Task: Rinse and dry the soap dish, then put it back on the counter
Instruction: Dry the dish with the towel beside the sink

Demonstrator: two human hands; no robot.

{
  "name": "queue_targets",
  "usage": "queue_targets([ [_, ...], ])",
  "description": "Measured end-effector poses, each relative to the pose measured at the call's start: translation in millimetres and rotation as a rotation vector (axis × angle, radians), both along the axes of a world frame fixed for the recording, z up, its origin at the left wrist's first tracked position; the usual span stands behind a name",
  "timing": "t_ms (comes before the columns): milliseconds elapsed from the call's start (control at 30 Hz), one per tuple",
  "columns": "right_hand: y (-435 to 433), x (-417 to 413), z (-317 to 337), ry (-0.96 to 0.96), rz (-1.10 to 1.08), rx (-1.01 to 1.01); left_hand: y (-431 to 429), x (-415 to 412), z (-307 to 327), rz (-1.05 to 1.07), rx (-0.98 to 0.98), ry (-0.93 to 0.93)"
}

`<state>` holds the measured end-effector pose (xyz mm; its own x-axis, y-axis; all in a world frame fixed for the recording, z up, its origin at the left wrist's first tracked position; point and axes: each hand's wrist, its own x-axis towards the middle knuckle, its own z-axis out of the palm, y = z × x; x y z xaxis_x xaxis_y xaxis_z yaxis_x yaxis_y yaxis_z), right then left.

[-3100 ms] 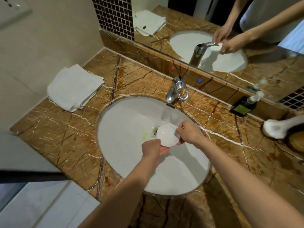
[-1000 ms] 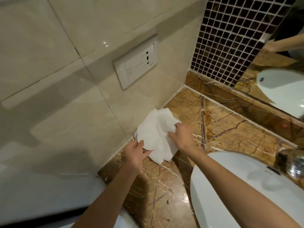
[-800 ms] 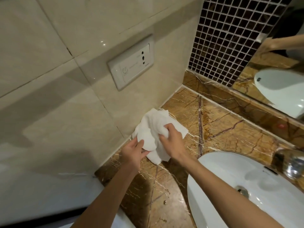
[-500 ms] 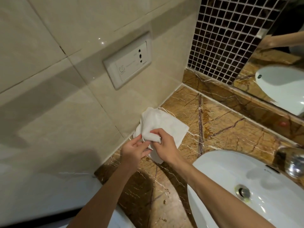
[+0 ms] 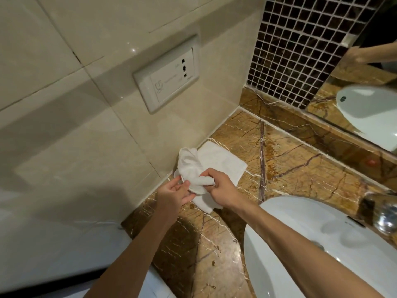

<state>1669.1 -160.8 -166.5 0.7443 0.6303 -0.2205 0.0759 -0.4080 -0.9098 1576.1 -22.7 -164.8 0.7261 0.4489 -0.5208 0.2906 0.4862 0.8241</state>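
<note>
My left hand (image 5: 175,193) and my right hand (image 5: 221,189) meet over the left end of the brown marble counter (image 5: 300,168), close to the wall. My right hand is closed on a bunched part of a white towel (image 5: 194,168) and presses it toward my left hand. The soap dish is almost wholly hidden under the towel and my fingers; my left hand cups it from below. The rest of the towel lies folded on the counter behind my hands.
A white oval sink (image 5: 322,244) lies to the right, with a chrome tap (image 5: 384,216) at its far edge. A wall socket plate (image 5: 167,80) sits on the beige tiles above. A mirror (image 5: 365,93) and dark mosaic tiles (image 5: 300,39) stand behind the counter.
Three seconds ago both hands held the dish over the sink. Since then they moved left to the towel, and my right hand has gathered the cloth over the dish.
</note>
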Motion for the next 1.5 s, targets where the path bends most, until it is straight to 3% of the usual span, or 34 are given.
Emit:
queue_targets([
  [133, -10.2, -1.2, -1.4, -0.049, 0.065, -0.057, 1.4, -1.1, -5.2, 0.018, 0.001, 0.011],
  [333, -24.5, 9.0, -3.5, -0.411, 0.121, -0.187, -4.0, 2.1, -6.1, 0.007, 0.001, 0.026],
  [433, -21.9, 13.5, -7.0, -0.485, 0.074, -0.212, -2.9, 4.7, -5.9, -0.001, -0.004, 0.043],
  [667, 3.1, 14.0, -4.3, -0.354, -0.174, -0.146, -8.8, 5.0, 1.3, -0.027, -0.012, 0.077],
  [833, 8.8, -10.0, 0.3, -0.321, -0.082, -0.095, -16.0, 8.1, 7.0, 0.028, -0.081, 0.07],
  [1067, -20.8, -1.6, -5.0, -0.381, -0.057, -0.161, -10.9, 7.1, 12.5, 0.116, -0.329, 0.093],
  [1300, -21.8, 2.5, -9.3, -0.374, -0.187, -0.161, -12.1, 3.7, 10.6, 0.062, -0.214, 0.057],
  [1500, -12.5, -25.5, -8.3, -0.384, -0.124, -0.047, -9.4, 4.9, 10.7, 0.057, -0.293, 0.03],
])
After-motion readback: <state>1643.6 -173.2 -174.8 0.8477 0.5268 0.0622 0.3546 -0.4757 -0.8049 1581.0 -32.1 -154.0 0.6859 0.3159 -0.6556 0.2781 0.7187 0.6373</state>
